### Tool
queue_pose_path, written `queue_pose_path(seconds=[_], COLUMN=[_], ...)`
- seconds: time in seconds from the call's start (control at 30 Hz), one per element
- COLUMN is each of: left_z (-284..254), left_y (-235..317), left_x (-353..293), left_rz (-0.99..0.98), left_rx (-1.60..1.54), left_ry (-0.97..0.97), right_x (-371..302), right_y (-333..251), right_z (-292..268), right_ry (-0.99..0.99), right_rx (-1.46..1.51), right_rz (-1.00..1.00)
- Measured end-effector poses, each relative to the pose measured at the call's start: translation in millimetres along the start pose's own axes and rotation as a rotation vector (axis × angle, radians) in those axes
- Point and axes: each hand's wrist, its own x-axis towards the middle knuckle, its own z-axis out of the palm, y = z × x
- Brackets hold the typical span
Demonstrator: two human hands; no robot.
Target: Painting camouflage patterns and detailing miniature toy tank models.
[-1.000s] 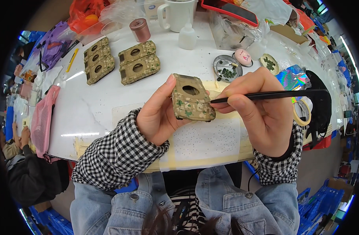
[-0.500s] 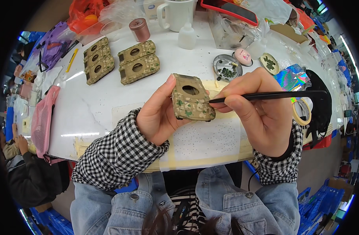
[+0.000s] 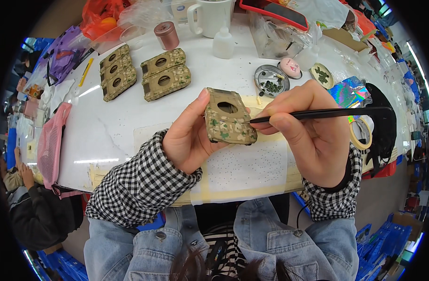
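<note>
My left hand (image 3: 188, 131) is closed around the edges of a camouflage-painted model tank hull (image 3: 219, 127), its top with the round opening tilted up. My right hand (image 3: 313, 136) pinches black tweezers (image 3: 336, 113), whose thin tip is at the hull's right side; whether a small part sits in the tip is too fine to see. Under the hands, a white sheet (image 3: 242, 175) dotted with tiny specks is taped to the table. More camouflage hulls (image 3: 167, 83) stand in two groups at the left back.
Beyond the right hand are a round clear dish (image 3: 271, 80) of dark green bits, a pink egg-shaped item (image 3: 290, 68) and a tape roll (image 3: 360, 133). A white bottle (image 3: 223, 44), pink tin (image 3: 166, 36) and white mug (image 3: 212, 18) stand behind. Another person's hand (image 3: 26, 175) shows far left.
The hull and the tweezers have hardly moved; the tip stays at the hull's right side. At the far left, the other person's hand has shifted slightly.
</note>
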Motion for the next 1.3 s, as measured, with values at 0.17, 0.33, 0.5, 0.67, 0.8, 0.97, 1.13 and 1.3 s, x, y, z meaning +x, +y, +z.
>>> queue_pose_path(seconds=[0.17, 0.33, 0.5, 0.67, 0.8, 0.97, 1.13, 1.3], left_z=[-2.8, -3.7, -6.9, -5.6, -7.2, -7.5, -6.6, -5.1], left_y=[-0.7, -0.9, -0.3, 0.0, 0.9, 0.6, 0.6, 0.4], left_x=[0.1, 0.3, 0.7, 1.1, 1.3, 1.0, 1.2, 1.7], left_rz=[0.0, -0.001, -0.003, -0.013, -0.023, -0.023, -0.006, -0.014], left_rx=[-0.058, -0.058, -0.073, -0.142, -0.192, -0.227, -0.211, -0.207], left_ry=[-0.053, -0.04, -0.05, 0.011, 0.001, -0.001, -0.009, 0.003], right_x=[-0.4, -0.3, 0.3, -5.7, -18.5, -23.0, -28.3, -29.0], right_y=[-1.5, -0.1, 2.9, 5.8, 14.5, 31.7, 40.0, 52.7], right_z=[0.3, -0.3, 0.8, -3.6, -17.4, -11.0, -0.8, 4.4], right_ry=[0.001, -0.001, 0.125, 0.346, 0.366, 0.338, 0.266, 0.296], right_rx=[-0.011, -0.008, 0.118, 0.101, -0.201, -0.606, -0.584, -0.571], right_rz=[0.008, -0.009, -0.112, -0.181, -0.134, -0.169, -0.113, -0.146])
